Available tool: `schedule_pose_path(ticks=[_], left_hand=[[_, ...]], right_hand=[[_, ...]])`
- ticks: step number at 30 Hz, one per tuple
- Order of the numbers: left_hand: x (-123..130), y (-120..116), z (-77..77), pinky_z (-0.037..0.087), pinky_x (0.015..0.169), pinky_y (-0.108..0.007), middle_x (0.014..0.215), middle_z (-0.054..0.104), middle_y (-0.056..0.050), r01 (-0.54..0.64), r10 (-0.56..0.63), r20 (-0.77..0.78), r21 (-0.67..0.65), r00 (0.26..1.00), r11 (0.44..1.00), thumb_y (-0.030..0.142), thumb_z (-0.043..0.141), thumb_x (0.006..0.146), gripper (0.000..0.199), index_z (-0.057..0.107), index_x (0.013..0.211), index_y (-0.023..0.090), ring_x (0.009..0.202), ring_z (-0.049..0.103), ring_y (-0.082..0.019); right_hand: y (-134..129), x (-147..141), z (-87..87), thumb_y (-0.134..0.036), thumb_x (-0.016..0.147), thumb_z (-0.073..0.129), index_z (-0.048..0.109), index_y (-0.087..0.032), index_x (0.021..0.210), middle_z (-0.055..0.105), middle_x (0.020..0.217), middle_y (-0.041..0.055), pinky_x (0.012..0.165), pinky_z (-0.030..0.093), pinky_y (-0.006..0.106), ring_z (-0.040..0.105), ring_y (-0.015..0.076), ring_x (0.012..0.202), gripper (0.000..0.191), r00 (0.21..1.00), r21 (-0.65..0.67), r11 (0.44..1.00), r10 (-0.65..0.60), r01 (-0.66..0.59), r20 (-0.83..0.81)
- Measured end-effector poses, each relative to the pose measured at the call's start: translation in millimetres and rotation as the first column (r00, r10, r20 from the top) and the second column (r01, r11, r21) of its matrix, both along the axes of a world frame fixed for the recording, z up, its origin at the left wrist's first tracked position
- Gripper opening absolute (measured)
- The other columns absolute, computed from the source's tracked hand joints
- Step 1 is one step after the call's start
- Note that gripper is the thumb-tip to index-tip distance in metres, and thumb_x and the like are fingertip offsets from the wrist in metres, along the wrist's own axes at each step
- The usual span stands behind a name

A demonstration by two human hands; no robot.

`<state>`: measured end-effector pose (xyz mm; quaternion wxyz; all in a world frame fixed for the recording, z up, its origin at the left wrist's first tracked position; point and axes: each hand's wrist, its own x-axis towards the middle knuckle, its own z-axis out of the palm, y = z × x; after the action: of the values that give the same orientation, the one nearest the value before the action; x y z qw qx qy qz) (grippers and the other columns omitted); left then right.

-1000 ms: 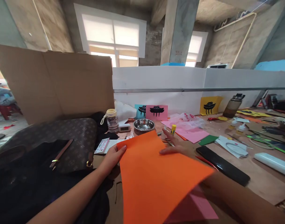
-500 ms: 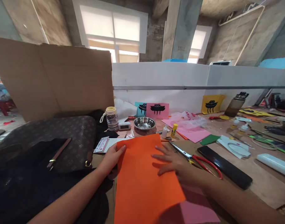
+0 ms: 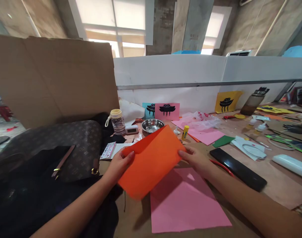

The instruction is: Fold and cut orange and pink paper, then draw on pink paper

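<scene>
An orange sheet of paper, bent over on itself, is held up above the table between my two hands. My left hand pinches its left edge, thumb on top. At the right edge, my right hand grips it between thumb and fingers. Beneath it, a pink sheet of paper lies flat on a brown board. Just right of my right hand, red-handled scissors are mostly hidden by that hand and forearm.
A metal bowl, a yellow glue stick and a lidded bottle stand behind the paper. A long black case lies to the right. On the left sits a brown patterned bag. Cards with black cutouts lean on the wall.
The orange sheet has been lifted and folded over, uncovering more of the pink sheet. My right hand, spread on the paper before, now grips its right edge. The view has tilted down slightly.
</scene>
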<state>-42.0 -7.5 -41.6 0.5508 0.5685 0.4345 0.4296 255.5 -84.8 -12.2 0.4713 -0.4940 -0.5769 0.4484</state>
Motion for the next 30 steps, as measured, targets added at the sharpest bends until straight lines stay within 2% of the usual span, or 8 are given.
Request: schedule_pose_path(ticks=[6, 10, 14, 17, 20, 22, 25, 30], left_hand=[[1, -9, 10.1, 0.054, 0.074, -0.032, 0.091, 0.074, -0.004, 0.119, -0.119, 0.041, 0.001, 0.992, 0.993, 0.035, 0.079, 0.070, 0.030, 0.068, 0.092, 0.018, 0.085, 0.069, -0.024], [-10, -8, 36.3, 0.054, 0.086, -0.036, 0.104, 0.076, -0.007, 0.306, -0.307, -0.021, -0.022, 0.952, 0.952, 0.029, 0.085, 0.062, 0.042, 0.073, 0.101, 0.021, 0.104, 0.068, -0.031], [-12, -5, 88.4, 0.051, 0.093, -0.039, 0.120, 0.073, -0.010, 0.366, -0.363, -0.135, -0.008, 0.922, 0.931, 0.057, 0.058, 0.089, 0.051, 0.066, 0.126, 0.023, 0.114, 0.065, -0.032], [4, -12, 132.4, 0.051, 0.093, -0.036, 0.126, 0.070, -0.010, 0.417, -0.366, -0.236, 0.223, 0.900, 0.881, 0.055, 0.061, 0.089, 0.052, 0.063, 0.129, 0.021, 0.117, 0.063, -0.032], [20, -24, 159.1, 0.054, 0.085, -0.036, 0.122, 0.071, -0.009, 0.374, -0.334, -0.177, 0.300, 0.926, 0.878, 0.050, 0.064, 0.088, 0.047, 0.063, 0.125, 0.022, 0.111, 0.066, -0.033], [24, -31, 162.6, 0.055, 0.079, -0.036, 0.114, 0.074, -0.008, 0.318, -0.296, -0.117, 0.309, 0.948, 0.896, 0.051, 0.064, 0.087, 0.042, 0.066, 0.116, 0.020, 0.104, 0.068, -0.034], [27, -35, 154.0, 0.055, 0.072, -0.035, 0.107, 0.075, -0.009, 0.224, -0.235, -0.004, 0.316, 0.972, 0.922, 0.058, 0.064, 0.084, 0.046, 0.067, 0.108, 0.019, 0.097, 0.069, -0.035], [32, -35, 141.1, 0.056, 0.068, -0.035, 0.100, 0.076, -0.008, 0.013, -0.063, 0.171, 0.281, 0.983, 0.960, 0.069, 0.067, 0.074, 0.058, 0.068, 0.105, 0.020, 0.090, 0.069, -0.033]], right_hand=[[7, 5, -8.4, -0.054, 0.084, 0.066, 0.064, -0.018, 0.123, 0.069, 0.123, 0.0124, 0.095, 0.054, 0.045, 0.065, 0.0302, 0.114, 0.053, 0.995, -0.073, 0.993, -0.095, 0.092, -0.039], [6, 13, 0.2, -0.049, 0.078, 0.074, 0.070, -0.019, 0.112, 0.069, 0.121, 0.0101, 0.098, 0.050, 0.043, 0.062, 0.0307, 0.114, 0.046, 0.986, -0.024, 0.986, -0.166, 0.167, 0.028], [7, 10, 36.0, -0.046, 0.077, 0.074, 0.072, -0.019, 0.098, 0.073, 0.100, 0.0073, 0.080, 0.055, 0.039, 0.067, 0.0282, 0.094, 0.034, 0.979, 0.023, 0.985, -0.174, 0.173, 0.110], [9, -2, 77.1, -0.041, 0.079, 0.072, 0.070, -0.020, 0.086, 0.070, 0.086, 0.0036, 0.072, 0.052, 0.033, 0.065, 0.0233, 0.084, 0.022, 0.954, 0.154, 0.979, -0.170, 0.135, 0.246], [6, -16, 113.4, -0.042, 0.081, 0.070, 0.070, -0.021, 0.084, 0.068, 0.083, 0.0025, 0.067, 0.052, 0.030, 0.065, 0.0213, 0.080, 0.021, 0.953, 0.259, 0.964, -0.137, 0.065, 0.270], [3, -25, 128.5, -0.046, 0.081, 0.072, 0.069, -0.023, 0.087, 0.070, 0.087, 0.0033, 0.065, 0.053, 0.029, 0.066, 0.0216, 0.080, 0.025, 0.959, 0.313, 0.945, -0.174, 0.097, 0.226], [2, -34, 136.5, -0.049, 0.079, 0.074, 0.060, -0.031, 0.121, 0.069, 0.116, 0.0068, 0.071, 0.057, 0.031, 0.069, 0.0252, 0.095, 0.048, 0.978, 0.440, 0.881, -0.206, 0.171, 0.033], [8, -43, 119.3, -0.064, 0.078, 0.066, 0.049, -0.035, 0.139, 0.059, 0.137, 0.0130, 0.077, 0.060, 0.042, 0.066, 0.0346, 0.110, 0.070, 0.996, 0.427, 0.903, -0.020, 0.055, -0.086]])
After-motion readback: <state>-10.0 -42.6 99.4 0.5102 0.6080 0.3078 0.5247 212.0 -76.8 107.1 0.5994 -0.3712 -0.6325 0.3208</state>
